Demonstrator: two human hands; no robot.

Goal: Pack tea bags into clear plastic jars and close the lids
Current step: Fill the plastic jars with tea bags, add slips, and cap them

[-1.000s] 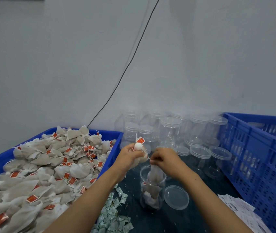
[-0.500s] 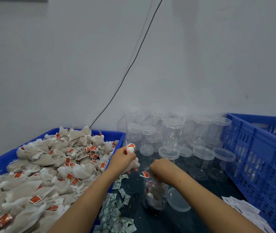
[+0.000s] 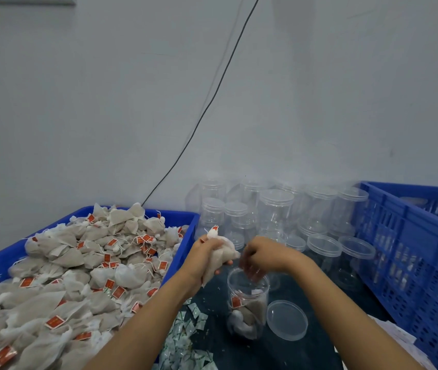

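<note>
Centre of frame, low: an open clear jar (image 3: 248, 303) stands upright on a dark table (image 3: 303, 351). Several tea bags (image 3: 250, 312) lie in its lower half, one red tag showing against the left wall. Its lid (image 3: 286, 319) lies flat on the table, just right of the jar's base.

Left hand (image 3: 205, 256), centre of frame, just above and left of the jar mouth: fingers wrapped round a small bunch of tea bags (image 3: 222, 256), a white knot and red tag sticking out above the fist.

Right hand (image 3: 262, 259), directly over the jar mouth: fingers curled downward toward the opening, blurred. Whether they pinch anything cannot be told.

Left half of frame: a blue tray (image 3: 183, 217) heaped with loose tea bags (image 3: 79, 276), grey-brown pouches with strings and red tags.

Behind the hands, against the wall: a cluster of empty clear jars (image 3: 275, 209), most lidded, some stacked.

Right edge: a blue slatted crate (image 3: 410, 252); contents unclear through the slats.

Bottom centre, between tray and jar: a scatter of small white-green sachets (image 3: 186, 340). Bottom right: some white paper slips (image 3: 396, 335), partly hidden by the right forearm.

A black cable (image 3: 212, 97) runs diagonally down the grey wall to behind the tray.
</note>
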